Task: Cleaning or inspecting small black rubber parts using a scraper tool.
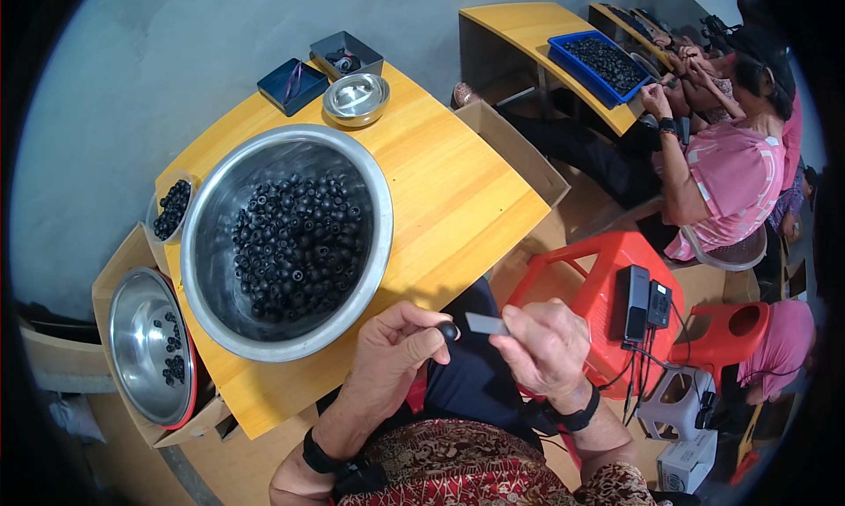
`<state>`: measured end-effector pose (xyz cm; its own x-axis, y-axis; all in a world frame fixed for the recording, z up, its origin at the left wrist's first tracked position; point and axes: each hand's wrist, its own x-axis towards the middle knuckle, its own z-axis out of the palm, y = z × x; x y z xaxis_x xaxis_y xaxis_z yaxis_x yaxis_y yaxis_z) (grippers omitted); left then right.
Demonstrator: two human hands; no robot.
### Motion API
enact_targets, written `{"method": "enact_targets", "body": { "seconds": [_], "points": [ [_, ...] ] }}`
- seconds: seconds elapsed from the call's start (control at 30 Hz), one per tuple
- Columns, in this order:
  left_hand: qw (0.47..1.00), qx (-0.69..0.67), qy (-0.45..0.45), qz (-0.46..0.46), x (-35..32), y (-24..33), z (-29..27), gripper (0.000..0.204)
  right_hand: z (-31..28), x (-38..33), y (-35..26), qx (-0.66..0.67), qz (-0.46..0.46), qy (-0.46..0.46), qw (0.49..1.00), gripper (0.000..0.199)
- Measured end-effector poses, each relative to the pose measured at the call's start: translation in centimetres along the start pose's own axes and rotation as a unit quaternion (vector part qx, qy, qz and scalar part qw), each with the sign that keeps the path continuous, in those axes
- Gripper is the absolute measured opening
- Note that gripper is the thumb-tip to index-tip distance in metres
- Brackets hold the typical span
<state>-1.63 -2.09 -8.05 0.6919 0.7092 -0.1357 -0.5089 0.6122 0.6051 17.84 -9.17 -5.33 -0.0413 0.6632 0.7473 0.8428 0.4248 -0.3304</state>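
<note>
While the left hand [400, 343] pinches a small round black piece [449, 331] between thumb and fingers, the right hand [550, 343] grips a flat grey blade [486, 324], its end just beside the piece. Beyond them, a large metal bowl [211, 242] holding many black pieces [299, 251] stands on a yellow table [458, 189], a smaller metal bowl [356, 97] behind it. Farther off, a person in pink [731, 167] sits near a blue tray [576, 77].

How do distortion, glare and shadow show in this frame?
Head view: edges of the yellow table bow, the picture's corners are black; head view: highlights glint on the small metal bowl, and shadow falls on the table near the left hand.
</note>
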Motion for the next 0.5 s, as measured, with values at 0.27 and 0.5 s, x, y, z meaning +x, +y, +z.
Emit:
{"method": "enact_targets", "body": {
  "seconds": [0.27, 0.5],
  "points": [
    [1.0, -0.006, 0.029, -0.003, 0.1, -0.1, 1.1, 0.024, 1.2, 0.4, -1.9, 0.187, 0.191, 0.001, 0.964, 0.04],
    [1.0, 0.003, 0.016, -0.011, 0.1, -0.2, 1.3, 0.022, 1.9, 0.3, -1.7, 0.156, 0.069, -0.019, 0.985, 0.038]
  ]
}}
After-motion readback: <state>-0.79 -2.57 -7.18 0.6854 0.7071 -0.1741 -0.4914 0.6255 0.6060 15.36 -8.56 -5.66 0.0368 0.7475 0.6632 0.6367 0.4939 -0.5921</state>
